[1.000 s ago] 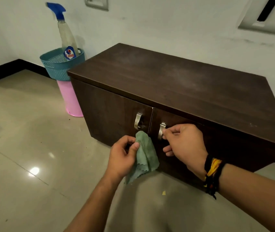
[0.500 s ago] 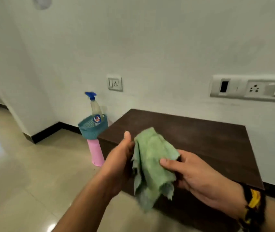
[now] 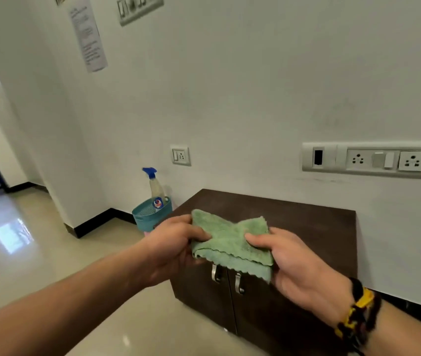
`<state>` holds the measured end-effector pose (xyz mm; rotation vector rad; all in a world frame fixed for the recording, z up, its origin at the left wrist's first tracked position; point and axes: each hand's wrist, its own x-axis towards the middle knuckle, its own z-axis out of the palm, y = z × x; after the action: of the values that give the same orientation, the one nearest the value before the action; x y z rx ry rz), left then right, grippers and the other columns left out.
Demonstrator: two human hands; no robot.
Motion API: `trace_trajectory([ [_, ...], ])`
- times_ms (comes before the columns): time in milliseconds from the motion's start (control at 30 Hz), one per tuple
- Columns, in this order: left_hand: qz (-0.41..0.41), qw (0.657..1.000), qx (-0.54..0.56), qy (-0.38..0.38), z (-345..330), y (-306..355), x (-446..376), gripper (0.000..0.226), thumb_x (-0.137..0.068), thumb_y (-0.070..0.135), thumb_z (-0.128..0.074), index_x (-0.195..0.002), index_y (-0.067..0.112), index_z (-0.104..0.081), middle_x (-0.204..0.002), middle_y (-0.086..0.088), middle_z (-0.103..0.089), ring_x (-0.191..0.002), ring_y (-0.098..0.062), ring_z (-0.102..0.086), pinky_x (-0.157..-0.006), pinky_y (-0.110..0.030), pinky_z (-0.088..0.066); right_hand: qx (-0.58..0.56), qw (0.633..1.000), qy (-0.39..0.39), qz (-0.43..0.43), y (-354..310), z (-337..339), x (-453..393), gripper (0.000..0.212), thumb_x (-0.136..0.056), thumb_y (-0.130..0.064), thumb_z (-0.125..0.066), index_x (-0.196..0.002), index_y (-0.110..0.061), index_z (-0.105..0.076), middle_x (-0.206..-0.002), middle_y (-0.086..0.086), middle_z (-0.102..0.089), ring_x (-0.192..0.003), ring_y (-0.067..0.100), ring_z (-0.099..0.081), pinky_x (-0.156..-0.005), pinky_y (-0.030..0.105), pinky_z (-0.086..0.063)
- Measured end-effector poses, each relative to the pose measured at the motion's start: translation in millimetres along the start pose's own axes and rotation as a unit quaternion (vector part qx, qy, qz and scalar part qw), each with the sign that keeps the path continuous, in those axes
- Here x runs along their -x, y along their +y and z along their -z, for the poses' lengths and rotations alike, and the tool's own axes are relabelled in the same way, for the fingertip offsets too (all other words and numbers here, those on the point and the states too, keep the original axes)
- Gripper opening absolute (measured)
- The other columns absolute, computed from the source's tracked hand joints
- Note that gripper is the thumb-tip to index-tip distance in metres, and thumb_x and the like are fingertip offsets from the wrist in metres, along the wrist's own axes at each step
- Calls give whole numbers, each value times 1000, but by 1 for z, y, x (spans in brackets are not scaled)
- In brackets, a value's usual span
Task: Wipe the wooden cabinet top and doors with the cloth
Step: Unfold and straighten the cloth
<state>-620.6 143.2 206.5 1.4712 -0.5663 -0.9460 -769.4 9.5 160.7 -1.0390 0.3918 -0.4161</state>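
Note:
A dark brown wooden cabinet (image 3: pixel 314 227) stands against the white wall, with two doors and two metal handles (image 3: pixel 227 277) at the middle of its front. Both hands hold a folded green cloth (image 3: pixel 230 240) in the air above the cabinet's front edge. My left hand (image 3: pixel 176 245) grips the cloth's left side. My right hand (image 3: pixel 296 263) grips its right side, thumb on top. The cloth hides part of the cabinet top and the upper ends of the handles.
A teal basket (image 3: pixel 150 214) with a blue-topped spray bottle (image 3: pixel 156 187) stands left of the cabinet. Sockets and switches (image 3: pixel 371 159) sit on the wall above the cabinet. Glossy tiled floor (image 3: pixel 24 253) spreads to the left toward a doorway.
The view rose from the cabinet doors to the wall. My right hand left the door handle and took the cloth, which both hands now hold spread and folded above the cabinet.

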Motion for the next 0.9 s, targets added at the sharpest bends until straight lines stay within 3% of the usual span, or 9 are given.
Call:
trace_trajectory([
  [133, -133, 986, 92, -32, 24, 30, -32, 37, -85, -16, -47, -111, -3, -69, -107, -26, -72, -86, -31, -75, -78, -37, -62, 5, 992, -3, 128, -27, -11, -35, 37, -91, 12, -54, -117, -12, -64, -109, 11, -76, -99, 27, -74, -79, 40, -63],
  [267, -165, 980, 95, -48, 50, 42, -70, 28, -72, -6, -47, -74, 2, -74, -77, -17, -69, -60, -20, -68, -51, -23, -57, 13, 990, 16, 137, -42, -20, -84, 29, -91, 12, -48, -113, 5, -66, -108, 27, -71, -81, 29, -70, -66, 31, -58],
  [367, -126, 981, 135, -55, 75, 28, -101, 33, -81, 4, -37, -87, -6, -68, -84, -19, -67, -62, -22, -65, -45, -24, -50, -46, 995, 37, 77, -36, -16, -120, 31, -87, -3, -44, -110, 7, -62, -104, 33, -60, -81, 33, -58, -63, 33, -56],
  [467, -136, 982, 117, -62, 103, 26, -126, 33, -83, 22, -53, -93, -5, -69, -93, -17, -71, -74, -23, -69, -60, -27, -56, -68, 997, -6, 43, -32, -21, -149, 37, -88, -30, -53, -112, -2, -56, -116, 23, -61, -105, 38, -59, -99, 53, -51],
  [500, -149, 984, 82, -60, 110, 27, -134, 32, -81, 26, -64, -99, -1, -70, -101, -15, -74, -84, -25, -71, -73, -32, -57, -28, 998, -22, 51, -31, -26, -156, 42, -96, -36, -53, -114, 2, -59, -117, 21, -67, -106, 36, -65, -97, 51, -53],
  [567, -174, 984, -15, -36, 128, 25, -153, 43, -77, 19, -80, -117, 13, -67, -111, -11, -74, -102, -28, -72, -90, -39, -57, 92, 991, -15, 94, -21, -39, -177, 33, -88, -28, -69, -109, -3, -65, -103, 15, -74, -91, 25, -74, -76, 37, -60],
  [667, -116, 993, 16, -30, 152, 13, -173, 62, -76, 0, -81, -130, 20, -57, -110, -13, -74, -106, -34, -71, -86, -40, -60, 189, 969, 28, 157, -2, -50, -205, 32, -73, -5, -81, -100, -6, -65, -91, 12, -74, -84, 26, -74, -72, 33, -60],
  [767, -65, 996, -10, -60, 191, -4, -192, 45, -80, 7, -79, -122, 2, -63, -118, -25, -69, -109, -38, -68, -89, -40, -59, 234, 960, 9, 153, 20, -60, -240, 30, -75, -1, -81, -101, -7, -68, -96, 15, -76, -88, 29, -75, -73, 34, -61],
  [900, -101, 991, -90, 18, 248, 3, -219, 29, -84, 5, -74, -112, 1, -68, -106, -20, -74, -98, -35, -73, -79, -37, -60, 278, 955, -9, 104, 44, -72, -286, 25, -75, 3, -79, -96, -8, -71, -98, 14, -77, -87, 24, -75, -74, 26, -59],
])
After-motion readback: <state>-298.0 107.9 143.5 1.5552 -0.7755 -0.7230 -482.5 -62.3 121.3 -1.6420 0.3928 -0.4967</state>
